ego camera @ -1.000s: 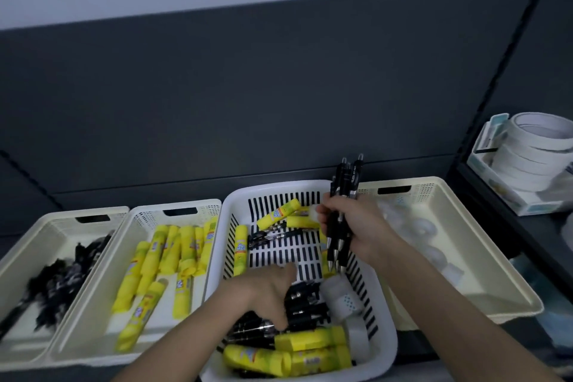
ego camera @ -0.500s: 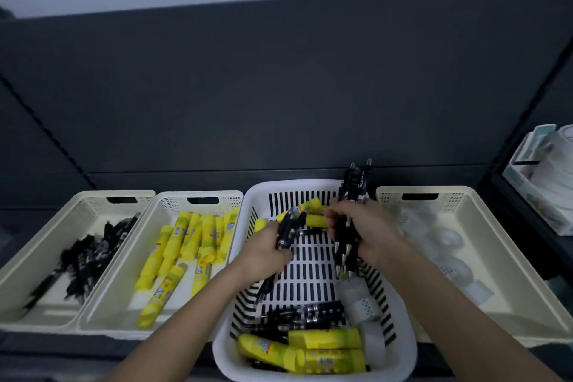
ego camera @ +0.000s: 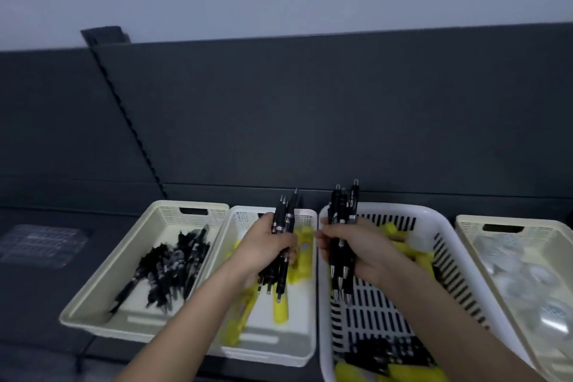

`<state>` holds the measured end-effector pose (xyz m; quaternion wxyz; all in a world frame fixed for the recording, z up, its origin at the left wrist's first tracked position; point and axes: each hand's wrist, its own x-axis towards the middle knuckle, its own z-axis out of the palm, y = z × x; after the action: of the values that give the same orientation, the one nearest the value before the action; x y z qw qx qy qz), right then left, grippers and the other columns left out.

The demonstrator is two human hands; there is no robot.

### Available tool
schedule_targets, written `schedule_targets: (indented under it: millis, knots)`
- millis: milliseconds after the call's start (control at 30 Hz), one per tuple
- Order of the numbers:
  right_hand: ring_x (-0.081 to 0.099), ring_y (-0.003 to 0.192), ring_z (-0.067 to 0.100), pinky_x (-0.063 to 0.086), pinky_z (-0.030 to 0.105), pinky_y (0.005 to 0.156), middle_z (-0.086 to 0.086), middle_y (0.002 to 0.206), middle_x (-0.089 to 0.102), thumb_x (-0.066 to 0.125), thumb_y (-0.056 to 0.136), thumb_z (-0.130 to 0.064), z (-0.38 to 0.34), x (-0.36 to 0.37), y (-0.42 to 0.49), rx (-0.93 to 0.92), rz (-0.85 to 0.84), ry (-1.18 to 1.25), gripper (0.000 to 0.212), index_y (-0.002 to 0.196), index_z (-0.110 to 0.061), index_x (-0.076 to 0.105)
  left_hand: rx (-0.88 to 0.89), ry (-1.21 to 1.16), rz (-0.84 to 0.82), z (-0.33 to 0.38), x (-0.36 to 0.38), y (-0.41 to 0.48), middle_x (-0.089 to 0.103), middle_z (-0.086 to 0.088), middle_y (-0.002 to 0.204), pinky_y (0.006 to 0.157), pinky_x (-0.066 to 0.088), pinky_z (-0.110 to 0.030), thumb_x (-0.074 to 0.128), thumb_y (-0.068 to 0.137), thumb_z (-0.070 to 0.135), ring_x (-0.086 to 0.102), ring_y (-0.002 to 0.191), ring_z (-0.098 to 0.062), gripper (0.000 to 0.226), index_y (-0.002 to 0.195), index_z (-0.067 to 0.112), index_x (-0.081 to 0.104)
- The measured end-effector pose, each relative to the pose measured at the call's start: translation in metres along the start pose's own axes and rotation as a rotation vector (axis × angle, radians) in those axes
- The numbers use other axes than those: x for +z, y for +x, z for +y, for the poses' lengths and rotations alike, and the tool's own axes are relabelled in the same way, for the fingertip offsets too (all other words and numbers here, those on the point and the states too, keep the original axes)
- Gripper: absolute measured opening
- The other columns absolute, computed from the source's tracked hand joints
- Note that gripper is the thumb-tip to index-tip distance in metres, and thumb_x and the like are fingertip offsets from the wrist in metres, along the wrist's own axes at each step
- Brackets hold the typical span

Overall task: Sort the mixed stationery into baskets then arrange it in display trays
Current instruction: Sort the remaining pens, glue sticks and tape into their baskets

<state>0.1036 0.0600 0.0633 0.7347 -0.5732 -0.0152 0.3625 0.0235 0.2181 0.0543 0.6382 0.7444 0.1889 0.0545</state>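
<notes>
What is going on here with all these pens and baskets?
A person is sorting stationery. The left hand grips a bundle of black pens above the glue stick basket, and the right hand grips a second bundle over the white slotted basket, which holds mixed pens and yellow sticks. The far-left basket already holds loose black pens; the far-right basket holds tape rolls.

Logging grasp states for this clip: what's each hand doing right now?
Left hand: grips a bunch of black pens.
Right hand: grips a second bunch of black pens.
</notes>
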Motion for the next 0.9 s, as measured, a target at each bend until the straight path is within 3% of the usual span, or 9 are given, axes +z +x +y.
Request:
schedule_targets:
  millis: [67,233,333,467,600,733,800,900]
  knots:
    - [0.062,0.056,0.022,0.051,0.031,0.051,0.015,0.069,0.065,0.058,0.085,0.006,0.01,0.029,0.006,0.015,-0.021,-0.011,0.009,0.092,0.0,0.06,-0.007,0.019,0.016,-0.005,-0.029,-0.004,0.054,-0.008,0.058,0.047,0.044,-0.025,0.063,0.076,-0.001,0.053,0.047,-0.019,0.017,0.074,0.01,0.051]
    - [0.061,0.054,0.022,0.051,0.029,0.049,0.017,0.067,0.063,0.059,0.082,0.009,0.038,0.107,0.019,0.044,-0.05,-0.058,0.009,0.089,0.002,0.059,-0.015,0.027,0.091,-0.022,-0.103,-0.015,0.061,-0.012,0.064,0.061,0.047,-0.034,0.065,0.076,-0.003,0.058,0.059,-0.024,0.014,0.079,0.008,0.056]
    - [0.061,0.047,0.022,0.051,0.027,0.045,0.019,0.059,0.062,0.058,0.08,0.011,0.057,0.151,0.026,0.088,-0.087,-0.076,0.008,0.087,0.009,0.058,-0.037,0.01,0.104,-0.031,-0.142,-0.022,0.062,-0.013,0.063,0.055,0.049,-0.028,0.063,0.079,-0.005,0.059,0.055,-0.022,0.013,0.081,0.005,0.056]
    - [0.065,0.05,0.023,0.055,0.031,0.049,0.02,0.058,0.065,0.052,0.08,0.017,0.079,0.198,0.04,0.121,-0.135,-0.051,0.009,0.084,0.011,0.058,-0.139,-0.052,0.163,-0.046,-0.185,-0.03,0.063,-0.016,0.064,0.052,0.051,-0.03,0.061,0.081,-0.008,0.058,0.054,-0.024,0.016,0.095,-0.004,0.058]
    - [0.063,0.05,0.026,0.052,0.032,0.048,0.021,0.061,0.063,0.045,0.082,0.017,0.096,0.23,0.057,0.162,-0.096,-0.105,0.02,0.099,0.012,0.055,-0.197,0.079,0.263,-0.063,-0.21,-0.027,0.067,-0.016,0.075,0.059,0.053,-0.033,0.061,0.078,-0.005,0.063,0.062,-0.025,0.018,0.095,0.002,0.059]
    - [0.065,0.079,0.037,0.056,0.043,0.068,0.025,0.091,0.063,0.048,0.078,0.018,0.111,0.243,0.072,0.124,-0.026,-0.263,0.031,0.103,0.003,0.059,-0.251,0.127,0.275,-0.08,-0.22,-0.022,0.066,-0.008,0.079,0.05,0.049,-0.02,0.065,0.079,0.002,0.065,0.064,-0.015,0.019,0.095,0.01,0.059]
    - [0.065,0.09,0.038,0.056,0.047,0.075,0.025,0.098,0.064,0.046,0.078,0.017,0.115,0.244,0.076,0.102,0.009,-0.322,0.033,0.103,0.001,0.06,-0.257,0.129,0.267,-0.085,-0.221,-0.02,0.066,-0.008,0.08,0.054,0.05,-0.023,0.063,0.08,0.002,0.065,0.066,-0.017,0.016,0.094,0.009,0.059]
    - [0.061,0.067,0.026,0.05,0.032,0.059,0.014,0.077,0.063,0.035,0.08,0.015,0.115,0.246,0.077,0.09,0.027,-0.333,0.035,0.09,-0.002,0.065,-0.239,0.143,0.285,-0.09,-0.223,-0.016,0.063,-0.008,0.078,0.061,0.049,-0.029,0.055,0.084,-0.002,0.06,0.067,-0.02,0.015,0.088,0.012,0.06]
